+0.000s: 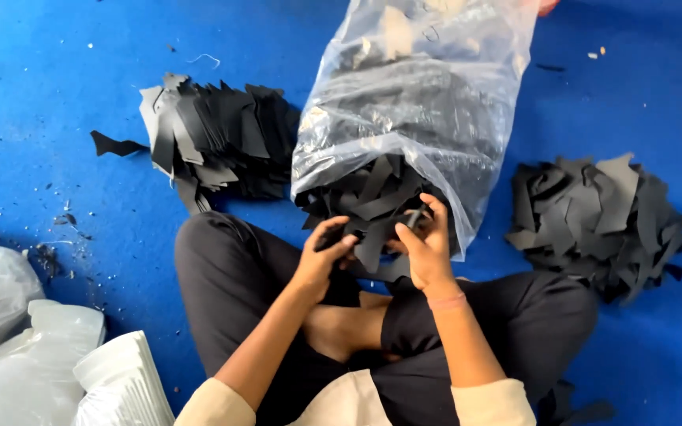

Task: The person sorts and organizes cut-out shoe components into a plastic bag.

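I sit cross-legged on a blue floor. A clear plastic bag [428, 102] lies on its side in front of me, its mouth spilling black cut-out pieces [372, 201] onto my lap. My left hand [321, 256] pinches a black piece at the bag's mouth. My right hand [428, 244] grips another black piece beside it, fingers curled around it. Both hands are close together, just in front of the bag opening.
A fanned stack of black cut pieces [215, 134] lies at the left of the bag. A looser heap of black pieces [597, 221] lies at the right. White and clear plastic bags [33, 355] sit at the lower left. Small scraps dot the floor.
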